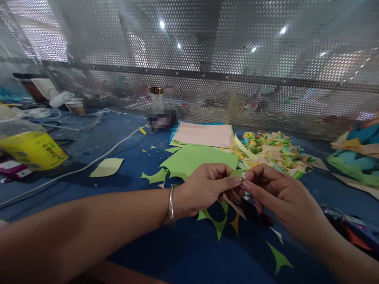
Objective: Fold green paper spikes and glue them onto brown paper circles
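Observation:
My left hand (211,187), with a silver bangle at the wrist, is closed in a pinch on a small green paper piece (237,173). My right hand (275,193) meets it from the right, thumb and fingertips pinched at the piece's edge. Fingers cover most of the paper. Under the hands lie green paper offcuts (218,225) with curved cut-outs and an orange scrap (235,225). A dark object (260,216), partly hidden below my right hand, is too unclear to name. Just behind sits a large green sheet (198,157).
Behind are stacked pink sheets (204,134) and a heap of small folded paper pieces (272,152). A white cable (109,152) crosses the blue table at left, near a yellow-labelled container (35,150). A clear bottle (157,100) stands before the perforated metal screen (192,75).

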The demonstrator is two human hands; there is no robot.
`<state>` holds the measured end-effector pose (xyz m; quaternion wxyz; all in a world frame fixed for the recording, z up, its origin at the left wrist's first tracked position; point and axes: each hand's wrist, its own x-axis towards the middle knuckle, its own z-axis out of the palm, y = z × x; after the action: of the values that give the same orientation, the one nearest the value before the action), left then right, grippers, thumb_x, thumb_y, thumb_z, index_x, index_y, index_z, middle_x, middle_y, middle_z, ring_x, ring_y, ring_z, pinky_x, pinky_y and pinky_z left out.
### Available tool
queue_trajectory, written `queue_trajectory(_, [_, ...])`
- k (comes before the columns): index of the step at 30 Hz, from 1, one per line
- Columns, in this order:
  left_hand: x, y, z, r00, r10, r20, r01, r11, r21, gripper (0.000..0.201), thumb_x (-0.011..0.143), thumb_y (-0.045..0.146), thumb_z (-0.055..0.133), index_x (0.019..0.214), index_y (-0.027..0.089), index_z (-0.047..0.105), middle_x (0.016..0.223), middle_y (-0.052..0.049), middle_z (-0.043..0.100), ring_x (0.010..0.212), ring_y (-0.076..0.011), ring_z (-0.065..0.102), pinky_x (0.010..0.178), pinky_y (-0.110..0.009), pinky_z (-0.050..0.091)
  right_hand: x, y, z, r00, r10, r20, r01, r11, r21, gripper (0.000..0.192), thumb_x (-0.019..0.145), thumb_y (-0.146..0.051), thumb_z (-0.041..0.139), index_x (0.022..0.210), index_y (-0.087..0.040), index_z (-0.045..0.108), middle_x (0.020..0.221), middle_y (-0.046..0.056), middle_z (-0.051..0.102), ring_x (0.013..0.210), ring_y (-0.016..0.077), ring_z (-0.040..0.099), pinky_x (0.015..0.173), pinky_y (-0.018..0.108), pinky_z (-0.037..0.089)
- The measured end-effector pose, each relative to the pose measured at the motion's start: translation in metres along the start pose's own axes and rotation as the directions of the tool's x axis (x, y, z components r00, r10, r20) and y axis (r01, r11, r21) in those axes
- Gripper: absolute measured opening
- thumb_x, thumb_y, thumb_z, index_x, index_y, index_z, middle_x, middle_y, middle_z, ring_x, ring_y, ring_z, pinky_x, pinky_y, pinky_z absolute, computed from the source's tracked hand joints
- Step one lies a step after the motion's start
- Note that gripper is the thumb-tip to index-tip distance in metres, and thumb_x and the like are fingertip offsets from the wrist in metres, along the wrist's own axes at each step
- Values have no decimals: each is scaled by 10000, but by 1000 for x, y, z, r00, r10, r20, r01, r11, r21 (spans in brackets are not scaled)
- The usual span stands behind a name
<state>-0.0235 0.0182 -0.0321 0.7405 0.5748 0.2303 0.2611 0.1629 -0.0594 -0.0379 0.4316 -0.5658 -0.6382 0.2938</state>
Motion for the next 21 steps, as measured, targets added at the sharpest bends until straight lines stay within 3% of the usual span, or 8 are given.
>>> queue_trajectory(2, [0,0,0,1000,15,1,-15,999,45,281,909,307,746,730,166,580,616,50,602,565,-63,538,609,-211,421,0,-1,2,1000,12,23,-12,999,37,266,972,-486,689,933,-225,663,732,28,706,506,138,616,469,242,536])
queue_trajectory(6, [0,0,-2,993,95,73,-109,969,222,257,953,300,661,754,189,542,651,46,596,584,-75,546,602,-214,430,-1,-1,4,998,19,-63,-14,997,82,285,979,-509,681,994,-225,693,763,32,693,493,135,590,422,240,483])
queue_trajectory(11, [-4,4,-5,977,156,143,-210,801,561,214,980,352,585,820,213,555,671,26,629,613,-111,576,588,-230,414,0,2,-1,998,6,-57,-8,1000,-22,356,977,-572,667,903,-224,677,564,-19,595,454,137,567,415,224,466])
queue_trajectory(16, [-7,11,-9,957,217,194,-290,657,696,315,996,414,572,755,221,508,675,7,671,614,-124,598,599,-236,395,-3,-3,3,997,-17,-81,8,994,-105,394,979,-607,640,849,-236,639,525,-33,573,444,134,540,431,227,450])
queue_trajectory(19, [-7,20,-16,951,186,245,-307,638,706,380,992,457,590,712,214,506,649,15,663,590,-115,597,598,-231,393,-5,-7,8,992,-29,-126,15,994,-112,406,1002,-599,609,821,-236,605,509,-47,542,425,120,493,448,236,432])
queue_trajectory(21, [-8,30,-23,952,70,299,-272,644,715,410,983,467,609,679,204,530,643,11,669,593,-117,615,600,-229,402,-5,-5,7,993,-27,-112,12,991,-131,403,1020,-593,583,830,-237,594,501,-47,537,420,124,494,445,245,430])
